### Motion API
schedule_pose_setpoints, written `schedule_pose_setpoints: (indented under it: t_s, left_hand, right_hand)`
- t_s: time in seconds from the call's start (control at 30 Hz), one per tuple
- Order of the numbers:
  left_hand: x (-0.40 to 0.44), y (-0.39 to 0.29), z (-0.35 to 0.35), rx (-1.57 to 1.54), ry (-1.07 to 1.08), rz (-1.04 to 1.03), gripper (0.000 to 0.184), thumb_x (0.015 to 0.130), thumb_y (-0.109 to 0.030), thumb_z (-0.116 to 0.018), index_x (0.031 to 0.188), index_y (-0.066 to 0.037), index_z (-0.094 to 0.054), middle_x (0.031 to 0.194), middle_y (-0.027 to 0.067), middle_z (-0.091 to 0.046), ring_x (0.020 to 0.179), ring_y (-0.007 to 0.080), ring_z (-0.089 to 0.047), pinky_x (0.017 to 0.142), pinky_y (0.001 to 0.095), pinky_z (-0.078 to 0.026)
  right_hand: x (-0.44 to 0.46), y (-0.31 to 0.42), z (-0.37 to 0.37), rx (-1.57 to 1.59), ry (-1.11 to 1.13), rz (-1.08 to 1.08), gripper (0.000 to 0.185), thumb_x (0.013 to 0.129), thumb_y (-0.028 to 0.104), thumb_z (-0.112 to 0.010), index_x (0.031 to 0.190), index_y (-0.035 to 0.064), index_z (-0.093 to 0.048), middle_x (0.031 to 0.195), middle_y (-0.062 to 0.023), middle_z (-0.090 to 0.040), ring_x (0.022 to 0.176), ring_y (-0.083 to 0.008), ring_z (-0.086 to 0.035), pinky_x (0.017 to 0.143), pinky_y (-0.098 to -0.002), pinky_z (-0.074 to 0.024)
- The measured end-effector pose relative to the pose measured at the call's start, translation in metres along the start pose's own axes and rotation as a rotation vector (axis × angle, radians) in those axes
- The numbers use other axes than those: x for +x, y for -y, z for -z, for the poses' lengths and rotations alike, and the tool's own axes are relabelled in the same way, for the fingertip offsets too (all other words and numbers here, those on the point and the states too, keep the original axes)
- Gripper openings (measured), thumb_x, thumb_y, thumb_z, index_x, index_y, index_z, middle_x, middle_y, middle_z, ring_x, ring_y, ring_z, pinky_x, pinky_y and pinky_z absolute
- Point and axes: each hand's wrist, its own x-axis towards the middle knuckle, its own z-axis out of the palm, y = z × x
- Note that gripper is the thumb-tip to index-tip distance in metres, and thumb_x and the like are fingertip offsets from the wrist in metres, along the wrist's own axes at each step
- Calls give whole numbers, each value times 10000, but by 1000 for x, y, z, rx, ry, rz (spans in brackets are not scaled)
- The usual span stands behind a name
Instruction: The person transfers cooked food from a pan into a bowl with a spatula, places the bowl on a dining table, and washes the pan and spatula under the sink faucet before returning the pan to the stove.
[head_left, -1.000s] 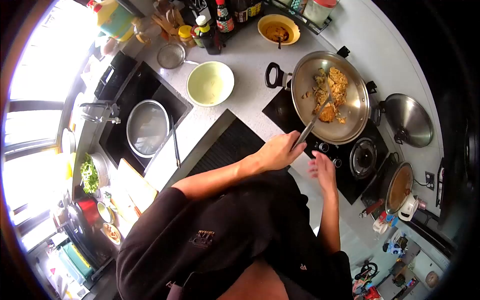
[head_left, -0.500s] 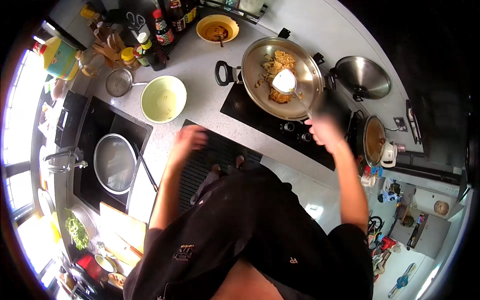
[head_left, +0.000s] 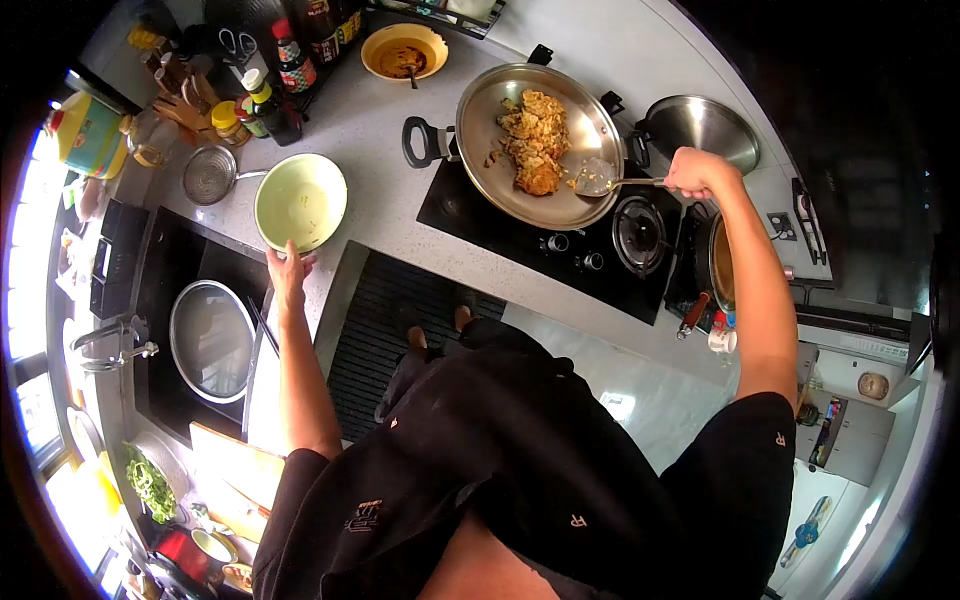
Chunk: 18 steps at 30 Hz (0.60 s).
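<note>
One hand of mine, the right [head_left: 703,173], is closed around the handle of a spatula [head_left: 640,182], whose blade sits inside the steel pan [head_left: 485,125] over the cooktop [head_left: 450,208], beside the browned food [head_left: 537,140]. My left hand [head_left: 290,270] touches the near rim of the pale green bowl [head_left: 276,188] on the counter [head_left: 375,160]; whether it grips, I cannot tell.

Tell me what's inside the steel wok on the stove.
The steel wok holds golden-brown cooked food and the blade of the spatula in the right hand. The wok surface directly beneath the food is covered and cannot be seen.
</note>
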Motion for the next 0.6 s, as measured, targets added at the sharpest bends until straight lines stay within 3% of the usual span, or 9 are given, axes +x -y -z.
schedule_pose_setpoints:
  t_s: [0.1,0.17,0.2,0.23,0.27,0.3,0.47,0.57,0.6]
  left_hand:
    - [18,8,-2,-87,42,-15,324,985,-227,-573,1186,-11,-440,828,118,-658,662,206,-709,494,250,-512]
    - [23,11,-2,-113,5,-15,280,980,-175,-552,1181,-8,-452,829,124,-647,615,195,-682,479,249,-495]
    - [18,9,-2,-122,-3,-5,276,974,-159,-546,1184,-4,-454,852,135,-648,608,199,-676,476,251,-492]
    - [14,4,-2,-128,-10,-1,273,969,-143,-541,1186,0,-457,875,147,-649,602,204,-670,473,254,-489]
    - [6,-4,-3,-113,-13,-29,277,962,-161,-547,1168,6,-467,841,132,-643,579,180,-642,476,248,-473]
    - [-3,-17,-4,-111,-11,-48,280,960,-170,-550,1161,7,-469,836,128,-642,575,174,-636,479,249,-470]
    - [-56,-101,-16,-44,9,-167,269,955,-206,-566,1110,6,-505,778,92,-634,569,134,-613,504,242,-452]
    - [-75,-138,-26,24,60,-286,271,978,-221,-557,1130,1,-526,762,80,-643,584,123,-617,529,235,-461]
    - [-81,-152,-33,37,82,-320,272,983,-223,-555,1137,-1,-528,772,83,-650,587,123,-618,535,236,-465]
  right_hand:
    - [16,-3,-5,10,136,-24,213,916,229,-626,904,32,-706,597,-14,-553,438,-114,-439,390,-286,-337]
    - [59,-19,-47,310,217,139,220,917,260,-609,932,67,-713,578,19,-542,393,-98,-410,349,-293,-328]
    - [70,-14,-74,443,152,161,214,912,248,-616,861,69,-722,588,21,-550,392,-84,-405,347,-290,-309]
    - [95,-14,-102,451,11,294,269,909,282,-623,834,53,-742,641,-57,-645,463,-153,-537,437,-330,-418]
    - [108,-3,-122,383,-226,413,310,903,330,-631,866,49,-758,760,-139,-714,640,-241,-661,618,-360,-502]
    - [97,18,-123,431,-230,309,321,897,360,-631,924,68,-761,858,-169,-722,809,-293,-696,765,-373,-511]
    - [117,52,-156,692,-423,508,327,909,352,-628,972,51,-737,815,-155,-703,758,-279,-683,695,-372,-500]
    - [113,58,-155,800,-402,548,321,911,339,-633,964,39,-734,820,-159,-703,746,-267,-677,691,-367,-496]
    - [109,57,-154,824,-410,579,300,929,307,-624,956,26,-728,746,-128,-675,668,-208,-624,641,-349,-465]
